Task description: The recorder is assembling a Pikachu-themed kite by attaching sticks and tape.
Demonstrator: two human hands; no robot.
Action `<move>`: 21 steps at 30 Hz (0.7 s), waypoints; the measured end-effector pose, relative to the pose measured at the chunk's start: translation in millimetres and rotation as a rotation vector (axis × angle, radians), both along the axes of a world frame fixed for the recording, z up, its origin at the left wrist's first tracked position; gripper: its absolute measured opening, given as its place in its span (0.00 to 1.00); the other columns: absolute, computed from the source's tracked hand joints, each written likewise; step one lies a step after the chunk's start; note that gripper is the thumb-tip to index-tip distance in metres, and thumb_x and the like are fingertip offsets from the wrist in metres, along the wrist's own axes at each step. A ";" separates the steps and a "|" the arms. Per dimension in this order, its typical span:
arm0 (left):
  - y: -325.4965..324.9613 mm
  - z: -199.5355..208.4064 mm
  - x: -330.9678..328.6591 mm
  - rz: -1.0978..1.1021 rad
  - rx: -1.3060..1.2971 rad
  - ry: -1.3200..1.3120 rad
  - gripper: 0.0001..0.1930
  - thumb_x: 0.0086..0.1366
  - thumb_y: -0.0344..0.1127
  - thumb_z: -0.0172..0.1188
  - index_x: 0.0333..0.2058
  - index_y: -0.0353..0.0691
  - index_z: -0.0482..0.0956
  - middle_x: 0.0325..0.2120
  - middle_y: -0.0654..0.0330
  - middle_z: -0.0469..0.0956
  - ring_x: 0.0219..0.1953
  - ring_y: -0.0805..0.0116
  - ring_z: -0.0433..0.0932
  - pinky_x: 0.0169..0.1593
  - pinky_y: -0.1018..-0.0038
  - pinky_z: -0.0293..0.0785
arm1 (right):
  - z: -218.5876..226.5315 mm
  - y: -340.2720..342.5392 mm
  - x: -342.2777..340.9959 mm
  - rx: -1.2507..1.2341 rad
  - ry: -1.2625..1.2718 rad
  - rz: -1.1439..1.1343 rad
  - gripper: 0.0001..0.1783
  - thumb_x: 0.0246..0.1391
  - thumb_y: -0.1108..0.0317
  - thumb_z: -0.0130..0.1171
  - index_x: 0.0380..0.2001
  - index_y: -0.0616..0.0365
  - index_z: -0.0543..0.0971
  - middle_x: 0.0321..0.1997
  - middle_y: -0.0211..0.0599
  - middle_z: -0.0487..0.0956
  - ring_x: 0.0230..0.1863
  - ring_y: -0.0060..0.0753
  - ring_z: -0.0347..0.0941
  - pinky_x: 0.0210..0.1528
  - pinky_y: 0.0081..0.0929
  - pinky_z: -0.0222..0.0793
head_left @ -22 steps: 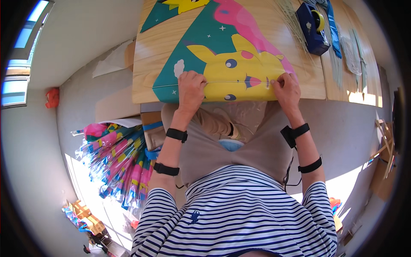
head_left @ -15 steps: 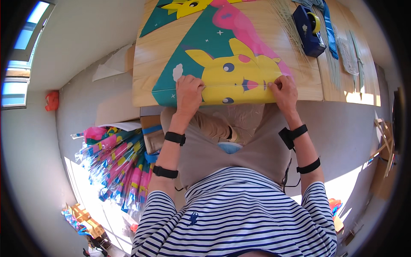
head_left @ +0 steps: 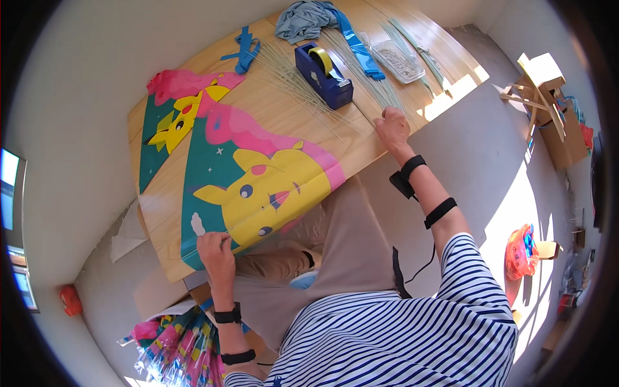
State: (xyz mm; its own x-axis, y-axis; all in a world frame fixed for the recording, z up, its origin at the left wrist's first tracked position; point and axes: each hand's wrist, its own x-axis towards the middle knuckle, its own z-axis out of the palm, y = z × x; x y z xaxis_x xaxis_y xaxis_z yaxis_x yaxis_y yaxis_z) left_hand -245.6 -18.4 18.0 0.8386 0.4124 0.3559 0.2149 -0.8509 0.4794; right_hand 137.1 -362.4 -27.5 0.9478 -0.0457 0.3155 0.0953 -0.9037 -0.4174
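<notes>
A kite sheet [head_left: 258, 187] in green, pink and yellow, printed with a large cartoon face, lies over the near edge of the wooden table, its front part folded down. At its lower left corner my left hand [head_left: 216, 258] is closed, thumb and fingers pinching the sheet's edge. My right hand [head_left: 392, 131] is away from the sheet, over the table's right front edge, with its fingers curled together. It is at the near ends of a bunch of thin pale rods [head_left: 383, 93]; whether a rod is in its grip is hidden.
Behind the sheet lies a second printed sheet [head_left: 171, 122]. A blue tape dispenser [head_left: 325, 80], a clear tray of small pieces [head_left: 398, 61], blue strips [head_left: 358, 48] and a grey-blue cloth [head_left: 303, 20] are farther back. Wrapped kites [head_left: 180, 348] are piled at lower left.
My right hand has left the sheet and moved right to the rods. My left hand stays at the sheet's left corner. The view has turned toward the right, with the tray now in sight.
</notes>
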 end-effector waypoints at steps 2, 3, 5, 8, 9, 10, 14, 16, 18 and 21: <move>-7.4 1.2 3.4 -0.029 0.012 0.007 0.05 0.54 0.21 0.62 0.29 0.35 0.77 0.31 0.54 0.75 0.40 0.51 0.71 0.46 0.60 0.67 | -0.7 -15.5 24.5 0.015 0.029 -0.091 0.11 0.46 0.65 0.62 0.31 0.59 0.80 0.38 0.51 0.81 0.42 0.55 0.79 0.45 0.46 0.75; -11.6 3.4 3.6 -0.036 0.001 0.014 0.05 0.54 0.21 0.62 0.29 0.36 0.77 0.31 0.54 0.75 0.40 0.51 0.71 0.45 0.60 0.67 | 0.0 -19.1 31.2 0.023 0.049 -0.133 0.11 0.45 0.65 0.61 0.31 0.60 0.80 0.39 0.51 0.81 0.43 0.55 0.79 0.45 0.46 0.75; -21.3 8.3 7.2 -0.050 -0.023 0.027 0.05 0.54 0.21 0.62 0.29 0.36 0.77 0.31 0.54 0.75 0.39 0.51 0.71 0.45 0.60 0.67 | 0.7 -26.6 43.7 -0.019 0.117 -0.059 0.10 0.47 0.66 0.60 0.33 0.58 0.81 0.42 0.50 0.82 0.45 0.55 0.80 0.46 0.46 0.76; -34.3 12.2 16.1 -0.092 -0.039 0.038 0.05 0.54 0.21 0.62 0.29 0.36 0.77 0.31 0.54 0.75 0.38 0.51 0.71 0.44 0.60 0.67 | -7.7 -29.3 55.8 -0.019 0.135 -0.016 0.10 0.47 0.66 0.58 0.33 0.57 0.82 0.41 0.49 0.83 0.44 0.55 0.80 0.46 0.46 0.76; -38.4 14.4 18.3 -0.101 -0.042 0.046 0.05 0.54 0.21 0.62 0.29 0.37 0.77 0.30 0.54 0.75 0.38 0.52 0.72 0.44 0.61 0.67 | -9.5 -27.4 57.7 -0.011 0.130 -0.008 0.10 0.47 0.66 0.58 0.32 0.57 0.82 0.39 0.49 0.83 0.44 0.54 0.80 0.45 0.46 0.75; -42.2 16.9 20.8 -0.110 -0.046 0.053 0.05 0.53 0.21 0.63 0.29 0.37 0.77 0.30 0.54 0.75 0.38 0.52 0.72 0.44 0.61 0.67 | -9.9 -27.7 60.6 -0.011 0.144 -0.006 0.10 0.47 0.67 0.57 0.32 0.57 0.82 0.39 0.49 0.83 0.44 0.54 0.80 0.45 0.46 0.75; -49.5 22.2 28.3 -0.134 -0.041 0.049 0.06 0.53 0.20 0.63 0.29 0.37 0.77 0.30 0.54 0.75 0.38 0.52 0.72 0.44 0.61 0.68 | -3.8 -29.9 67.7 0.012 0.186 -0.017 0.09 0.47 0.68 0.55 0.31 0.55 0.83 0.39 0.48 0.84 0.44 0.54 0.81 0.46 0.45 0.75; -53.9 26.5 31.2 -0.129 -0.042 0.037 0.06 0.53 0.20 0.64 0.29 0.38 0.78 0.29 0.55 0.75 0.38 0.52 0.73 0.44 0.61 0.68 | 3.7 -28.6 66.3 0.030 0.200 -0.011 0.09 0.47 0.69 0.54 0.30 0.55 0.83 0.39 0.48 0.84 0.43 0.54 0.81 0.46 0.45 0.75; -59.1 31.8 36.6 -0.134 -0.050 0.028 0.06 0.53 0.20 0.64 0.29 0.38 0.78 0.29 0.55 0.75 0.37 0.52 0.73 0.45 0.61 0.68 | 10.7 -28.4 64.4 0.047 0.210 0.010 0.10 0.48 0.69 0.53 0.29 0.55 0.83 0.38 0.48 0.84 0.43 0.55 0.81 0.46 0.45 0.75; -66.8 38.7 49.7 -0.173 -0.053 0.014 0.06 0.53 0.21 0.64 0.29 0.38 0.78 0.29 0.55 0.76 0.37 0.53 0.74 0.45 0.62 0.69 | -9.1 -38.6 74.0 0.192 0.138 -0.023 0.09 0.48 0.68 0.55 0.29 0.58 0.84 0.33 0.49 0.84 0.40 0.54 0.81 0.43 0.44 0.76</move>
